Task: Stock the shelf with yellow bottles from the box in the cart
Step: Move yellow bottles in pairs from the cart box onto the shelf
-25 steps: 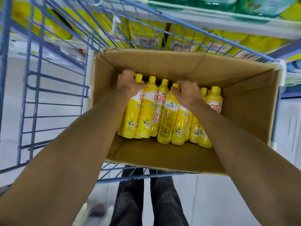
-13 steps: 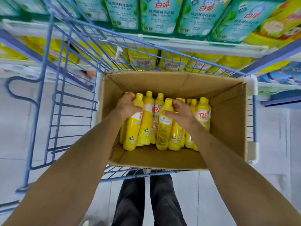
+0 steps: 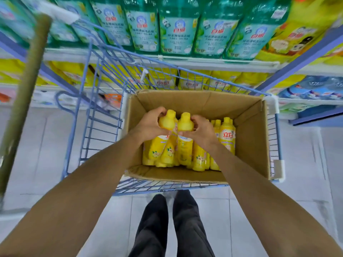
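Left hand is curled round the shoulder of one yellow bottle. Right hand is wrapped likewise round a second bottle. The two are held touching, caps up, between the hands. Whether more bottles are pinched under either palm cannot be told.

Both bottles are inside the box, toward its left side. The remaining bottles stand just right of the right hand.

The bottles are judged to be stiff plastic, full and fairly heavy, with glossy labels likely to slip. Hold is best taken at the narrowed shoulder under the cap.

The box is carried in the blue wire cart. Beyond the hands, the shelf is loaded with green bottles above. Yellow packs below are blurred behind the wire.

Fingertips are hidden behind the bottles.
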`<state>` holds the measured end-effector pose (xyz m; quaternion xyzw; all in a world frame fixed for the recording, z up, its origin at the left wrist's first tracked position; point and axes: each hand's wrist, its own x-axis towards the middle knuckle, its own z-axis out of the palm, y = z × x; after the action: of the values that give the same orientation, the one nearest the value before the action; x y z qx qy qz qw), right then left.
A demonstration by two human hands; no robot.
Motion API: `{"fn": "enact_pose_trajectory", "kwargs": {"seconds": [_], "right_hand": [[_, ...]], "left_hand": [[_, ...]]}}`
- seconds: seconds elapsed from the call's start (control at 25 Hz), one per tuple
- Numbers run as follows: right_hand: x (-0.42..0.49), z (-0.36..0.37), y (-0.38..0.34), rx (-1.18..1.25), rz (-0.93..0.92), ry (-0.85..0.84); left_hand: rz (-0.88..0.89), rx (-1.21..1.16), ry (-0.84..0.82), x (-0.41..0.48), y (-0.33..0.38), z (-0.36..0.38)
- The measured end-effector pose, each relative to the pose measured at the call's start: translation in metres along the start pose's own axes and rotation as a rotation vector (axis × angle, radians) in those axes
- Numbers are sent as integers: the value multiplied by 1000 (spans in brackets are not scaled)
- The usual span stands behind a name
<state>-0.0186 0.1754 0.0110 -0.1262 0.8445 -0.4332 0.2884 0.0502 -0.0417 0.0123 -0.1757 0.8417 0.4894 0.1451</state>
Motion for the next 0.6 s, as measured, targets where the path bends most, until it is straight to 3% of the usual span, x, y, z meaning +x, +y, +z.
{"fn": "enact_pose_trajectory", "kwargs": {"seconds": [0.16, 0.6], "right_hand": [[6, -41, -73, 83, -111, 113], [-13, -204, -359, 162, -681, 258]], "left_hand": [[148, -196, 65, -11, 69, -47], [555, -222, 340, -58, 314, -244]]}}
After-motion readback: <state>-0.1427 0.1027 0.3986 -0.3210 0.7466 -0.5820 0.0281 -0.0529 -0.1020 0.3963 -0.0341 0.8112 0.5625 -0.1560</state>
